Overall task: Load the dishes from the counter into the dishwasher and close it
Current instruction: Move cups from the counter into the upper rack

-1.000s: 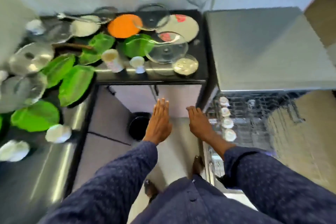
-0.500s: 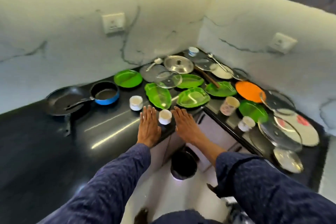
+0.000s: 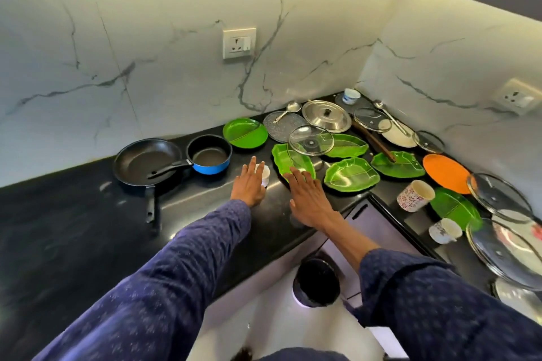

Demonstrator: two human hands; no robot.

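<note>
Two pans sit at the left of the black counter (image 3: 88,223): a black frying pan (image 3: 146,162) and a blue saucepan (image 3: 209,154) touching it. Just right, the left hand (image 3: 249,183) reaches with straight fingers over a small white cup (image 3: 265,173). Beside it, the right hand (image 3: 308,198) lies flat, its straight fingertips on a green leaf-shaped plate (image 3: 293,160). Further right lie more green plates, glass lids, a steel lid (image 3: 326,116), a patterned mug (image 3: 415,195) and an orange plate (image 3: 447,173).

Pans (image 3: 146,163) sit left on the counter (image 3: 73,228), plates (image 3: 350,174) and lids (image 3: 311,140) crowd the corner to the right, mugs (image 3: 415,195) nearer the front edge.
</note>
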